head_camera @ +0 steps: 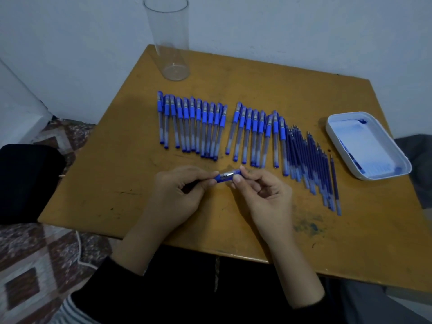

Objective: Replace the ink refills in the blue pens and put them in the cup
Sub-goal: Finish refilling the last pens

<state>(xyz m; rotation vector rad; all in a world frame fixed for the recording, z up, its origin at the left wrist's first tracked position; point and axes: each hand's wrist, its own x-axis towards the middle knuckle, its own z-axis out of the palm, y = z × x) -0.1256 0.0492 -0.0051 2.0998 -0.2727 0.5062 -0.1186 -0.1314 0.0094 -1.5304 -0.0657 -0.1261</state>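
Both my hands hold one blue pen (pixel 226 176) above the near middle of the table. My left hand (pixel 180 195) grips its barrel, most of which is hidden in the fist. My right hand (pixel 261 195) pinches the blue capped end between thumb and fingers. Two rows of several blue pens (pixel 194 125) (pixel 257 136) lie side by side beyond my hands. A bundle of several loose ink refills (pixel 311 164) lies to their right. The tall clear cup (pixel 170 38) stands upright at the table's far left corner with nothing inside.
A white tray (pixel 399 157) stained with blue ink sits at the right edge of the brown table (pixel 105 183). Ink smears mark the table near the front right. A black object (pixel 25 181) stands on the floor to the left.
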